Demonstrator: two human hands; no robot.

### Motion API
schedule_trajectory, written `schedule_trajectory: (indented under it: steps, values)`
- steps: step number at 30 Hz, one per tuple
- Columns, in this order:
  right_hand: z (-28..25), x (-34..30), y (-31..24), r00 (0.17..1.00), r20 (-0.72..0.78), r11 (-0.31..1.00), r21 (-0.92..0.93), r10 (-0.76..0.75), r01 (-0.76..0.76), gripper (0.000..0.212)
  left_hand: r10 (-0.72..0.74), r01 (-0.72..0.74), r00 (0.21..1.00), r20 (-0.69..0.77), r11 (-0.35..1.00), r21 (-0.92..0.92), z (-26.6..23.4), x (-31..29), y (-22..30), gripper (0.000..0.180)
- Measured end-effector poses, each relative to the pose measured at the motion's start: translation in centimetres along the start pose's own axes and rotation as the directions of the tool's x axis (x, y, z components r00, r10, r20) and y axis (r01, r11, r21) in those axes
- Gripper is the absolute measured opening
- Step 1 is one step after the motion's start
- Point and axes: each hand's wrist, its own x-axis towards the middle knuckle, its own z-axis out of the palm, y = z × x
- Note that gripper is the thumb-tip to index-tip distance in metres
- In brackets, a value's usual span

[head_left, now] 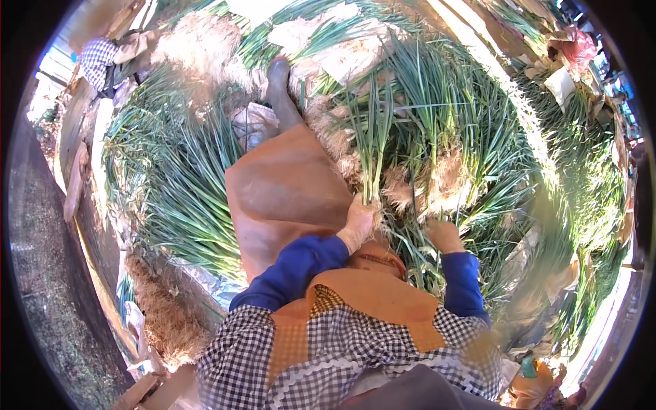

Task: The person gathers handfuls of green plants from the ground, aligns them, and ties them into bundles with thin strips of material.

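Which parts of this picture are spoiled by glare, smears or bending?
Head view: sun glare bleaches the top edge; head view: hazy smears blur the leafy greens right of the right hand; head view: shapes bend toward the dark rim; head view: the left hand looks fairly clear.

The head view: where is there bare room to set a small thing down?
The broadest bare patch is the brown apron, probably uneven, bordered by the left leafy pile, grey boot and left hand. Around the right hand, it is crowded with green leaves and pale roots.
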Motion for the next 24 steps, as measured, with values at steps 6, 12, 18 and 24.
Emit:
schedule_trajectory:
  steps: [6, 12, 18, 24]
  values:
    - [-7.9, 10.7, -11.6, 0.912, -0.398, 0.945, 0.250, -0.099, 0.212, 0.044, 0.233, -0.210, 0.972, -0.015, 0.901, 0.380, -1.2, 1.5, -1.5, 0.020]
    - [-7.6, 16.1, -13.9, 0.956, -0.207, 0.966, -0.200, -0.206, 0.165, 0.041, 0.043, -0.040, 0.998, -0.036, 0.996, 0.076, -2.0, 2.5, -2.9, 0.025]
    - [-4.4, 19.0, -15.3, 0.938, -0.230, 0.903, -0.401, -0.261, 0.152, 0.017, 0.250, -0.167, 0.965, -0.084, 0.827, 0.537, -4.6, 4.5, -5.4, 0.033]
    - [-5.2, 14.2, -13.5, 0.780, -0.484, 0.918, -0.197, -0.397, 0.345, 0.026, -0.023, 0.043, 0.996, -0.091, 0.973, 0.228, -2.6, 3.2, -2.7, 0.018]
